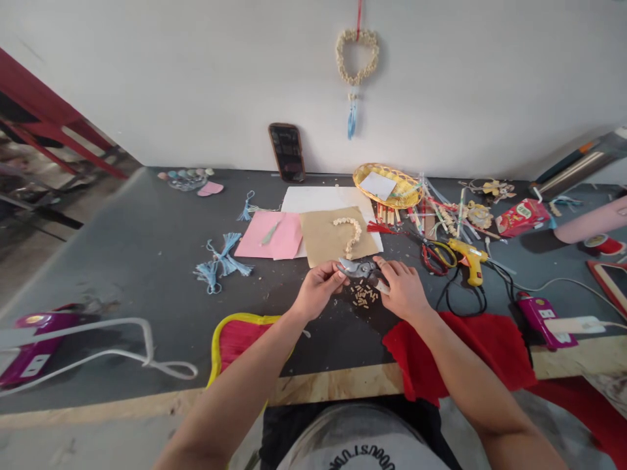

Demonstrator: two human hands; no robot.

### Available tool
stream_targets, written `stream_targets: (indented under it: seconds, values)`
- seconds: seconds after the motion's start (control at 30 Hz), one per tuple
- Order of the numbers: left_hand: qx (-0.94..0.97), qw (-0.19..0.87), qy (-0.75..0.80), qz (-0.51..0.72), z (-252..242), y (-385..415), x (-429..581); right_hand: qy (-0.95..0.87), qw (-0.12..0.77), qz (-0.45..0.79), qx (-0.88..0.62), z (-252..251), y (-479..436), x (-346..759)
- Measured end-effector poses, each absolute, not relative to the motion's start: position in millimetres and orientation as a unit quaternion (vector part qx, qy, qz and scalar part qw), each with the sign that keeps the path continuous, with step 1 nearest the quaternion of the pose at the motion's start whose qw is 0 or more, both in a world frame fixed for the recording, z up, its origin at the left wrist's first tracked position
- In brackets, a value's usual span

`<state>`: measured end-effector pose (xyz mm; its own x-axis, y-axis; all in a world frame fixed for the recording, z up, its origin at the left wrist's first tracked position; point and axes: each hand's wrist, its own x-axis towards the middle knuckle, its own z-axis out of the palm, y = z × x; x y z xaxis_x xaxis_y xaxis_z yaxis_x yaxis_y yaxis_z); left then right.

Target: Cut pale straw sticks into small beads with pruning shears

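My right hand [402, 286] is wrapped round the handles of a pair of pruning shears [360, 269], whose blades point left. At the blade tips, my left hand [321, 287] is closed in a pinch; what it holds is too small to make out. Just below the shears lies a small heap of short pale pieces [365, 295] on the dark tabletop. Beyond my hands, a curved strand of cream-coloured bits [353, 236] rests on a sheet of brown paper [318, 232].
Pink paper [249, 235] and blue tassels [225, 258] lie to the left. A yellow glue gun [470, 260], red-handled pliers [434, 258] and cables are on the right. Behind stand a wicker basket [362, 171] and a phone [287, 153]. Red cloth [465, 352] hangs over the front edge.
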<state>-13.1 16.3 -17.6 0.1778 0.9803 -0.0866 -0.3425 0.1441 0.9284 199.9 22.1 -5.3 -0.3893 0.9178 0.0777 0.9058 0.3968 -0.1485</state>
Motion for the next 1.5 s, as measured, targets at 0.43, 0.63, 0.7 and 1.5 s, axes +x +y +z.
stream_targets:
  seconds: [0.43,0.63,0.7,1.5]
  values:
    - [0.437,0.646,0.401,0.481,-12.3,16.2,-16.4,-0.849,0.082,0.019,-0.521,-10.7,25.1,203.9]
    - [0.397,0.714,0.368,0.445,-6.7,17.0,-19.0,-0.858,0.057,0.026,-0.51,-9.3,25.0,205.7]
    - [0.389,0.724,0.366,0.438,-5.2,17.1,-19.4,-0.858,0.061,0.032,-0.509,-9.2,25.4,205.1]
    - [0.446,0.636,0.424,0.466,-12.5,15.5,-20.8,-0.851,0.062,0.037,-0.52,-5.6,22.6,203.4]
